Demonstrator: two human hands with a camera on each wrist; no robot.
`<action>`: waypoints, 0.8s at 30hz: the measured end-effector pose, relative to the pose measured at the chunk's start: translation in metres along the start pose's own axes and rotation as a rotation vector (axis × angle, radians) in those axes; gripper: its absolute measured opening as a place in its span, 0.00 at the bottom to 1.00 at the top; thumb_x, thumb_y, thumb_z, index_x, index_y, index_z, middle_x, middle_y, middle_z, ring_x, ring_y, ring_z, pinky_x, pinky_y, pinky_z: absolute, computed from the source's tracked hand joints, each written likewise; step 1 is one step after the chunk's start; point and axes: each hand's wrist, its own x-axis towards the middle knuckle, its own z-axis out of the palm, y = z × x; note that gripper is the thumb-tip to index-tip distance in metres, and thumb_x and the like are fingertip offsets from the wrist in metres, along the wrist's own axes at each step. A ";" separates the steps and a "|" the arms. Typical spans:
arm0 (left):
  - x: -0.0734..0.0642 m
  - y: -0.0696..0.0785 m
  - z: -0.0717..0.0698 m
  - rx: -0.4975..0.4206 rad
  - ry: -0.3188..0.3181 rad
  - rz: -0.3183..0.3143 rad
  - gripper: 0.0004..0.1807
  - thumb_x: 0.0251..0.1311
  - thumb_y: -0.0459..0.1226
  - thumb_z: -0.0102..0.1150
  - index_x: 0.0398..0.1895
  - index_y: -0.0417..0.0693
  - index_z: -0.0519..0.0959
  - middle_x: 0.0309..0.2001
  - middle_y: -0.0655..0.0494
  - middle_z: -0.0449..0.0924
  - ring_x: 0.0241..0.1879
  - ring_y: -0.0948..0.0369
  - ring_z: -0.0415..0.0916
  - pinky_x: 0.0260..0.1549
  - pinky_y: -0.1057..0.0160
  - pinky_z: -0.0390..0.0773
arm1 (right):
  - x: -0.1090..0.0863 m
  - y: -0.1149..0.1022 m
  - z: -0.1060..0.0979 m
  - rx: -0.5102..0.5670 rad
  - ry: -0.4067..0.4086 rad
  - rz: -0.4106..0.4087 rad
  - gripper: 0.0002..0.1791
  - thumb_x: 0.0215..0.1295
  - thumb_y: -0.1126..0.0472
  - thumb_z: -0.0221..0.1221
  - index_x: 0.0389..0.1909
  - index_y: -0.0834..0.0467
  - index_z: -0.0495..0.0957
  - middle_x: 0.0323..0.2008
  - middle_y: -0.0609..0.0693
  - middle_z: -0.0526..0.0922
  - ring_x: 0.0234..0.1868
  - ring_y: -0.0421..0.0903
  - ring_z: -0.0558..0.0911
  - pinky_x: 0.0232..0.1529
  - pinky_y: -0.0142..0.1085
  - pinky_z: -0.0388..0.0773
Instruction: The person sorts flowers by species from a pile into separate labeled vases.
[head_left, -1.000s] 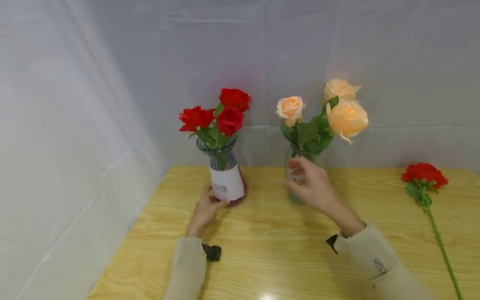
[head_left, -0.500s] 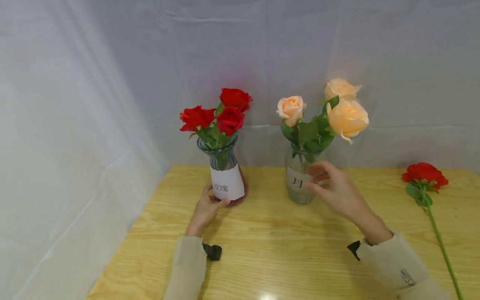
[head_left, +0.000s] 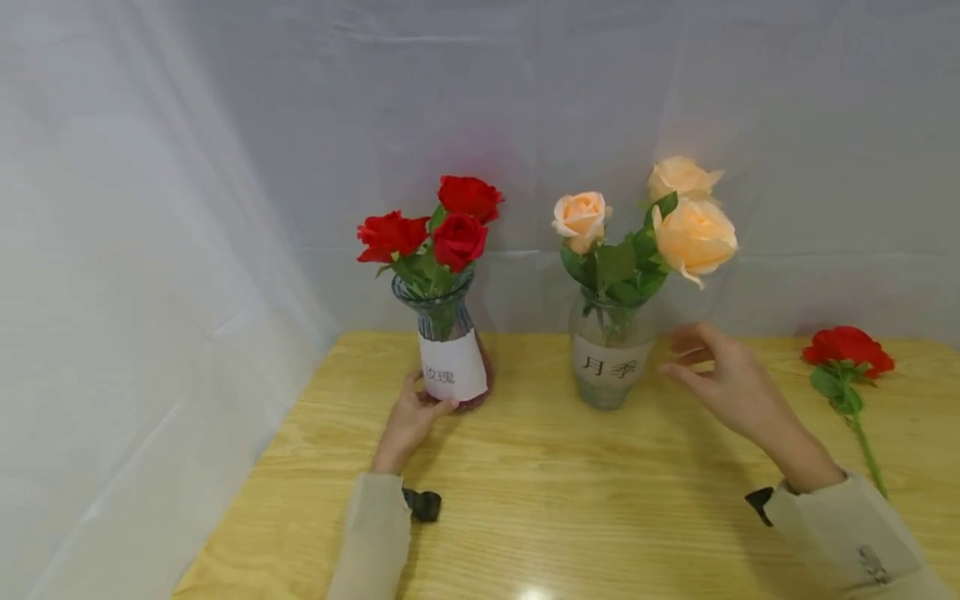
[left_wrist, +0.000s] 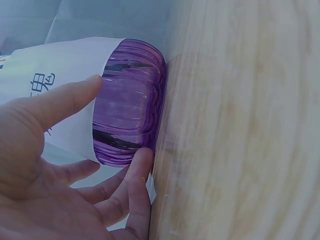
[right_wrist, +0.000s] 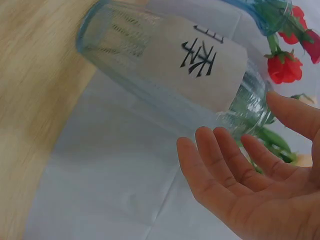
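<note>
A blue-to-purple glass vase point(head_left: 448, 321) with a white paper label holds several red roses point(head_left: 459, 242). My left hand point(head_left: 408, 425) holds this vase low down; in the left wrist view the thumb point(left_wrist: 75, 95) lies on its label and the fingertips reach the purple base point(left_wrist: 127, 102). To the right stands a clear glass vase point(head_left: 609, 392), also labelled, with peach roses point(head_left: 693, 237) in it. My right hand point(head_left: 727, 387) is in the air just right of the clear vase, fingers loosely bent and holding nothing. In the right wrist view its palm point(right_wrist: 260, 200) faces the vase.
A single red rose point(head_left: 847, 350) with a long green stem lies at the right of the wooden table point(head_left: 525, 500), partly behind my right sleeve point(head_left: 855, 533). White cloth point(head_left: 525, 100) hangs behind the table and at its left.
My right hand has moved from in front of the clear vase to the right, uncovering its label. The left hand and both vases have stayed almost where they were.
</note>
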 end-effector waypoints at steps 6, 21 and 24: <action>0.000 -0.002 -0.002 0.018 0.002 0.003 0.42 0.62 0.34 0.67 0.73 0.29 0.56 0.51 0.27 0.77 0.51 0.42 0.75 0.49 0.48 0.73 | -0.007 0.020 -0.009 -0.057 -0.017 0.058 0.23 0.71 0.65 0.62 0.59 0.76 0.69 0.52 0.74 0.77 0.48 0.69 0.80 0.44 0.59 0.79; 0.000 0.001 -0.004 0.024 0.002 -0.011 0.42 0.62 0.35 0.67 0.74 0.30 0.55 0.54 0.27 0.75 0.53 0.41 0.73 0.52 0.46 0.72 | -0.027 0.065 -0.033 -0.211 0.027 0.111 0.23 0.68 0.63 0.65 0.54 0.76 0.71 0.47 0.74 0.79 0.44 0.71 0.81 0.37 0.60 0.79; -0.001 0.001 -0.004 0.021 -0.001 -0.008 0.42 0.62 0.35 0.67 0.73 0.29 0.55 0.53 0.27 0.76 0.52 0.42 0.74 0.51 0.46 0.72 | -0.031 0.072 -0.039 -0.224 0.013 0.129 0.22 0.68 0.63 0.64 0.54 0.75 0.71 0.47 0.74 0.79 0.43 0.71 0.81 0.37 0.59 0.79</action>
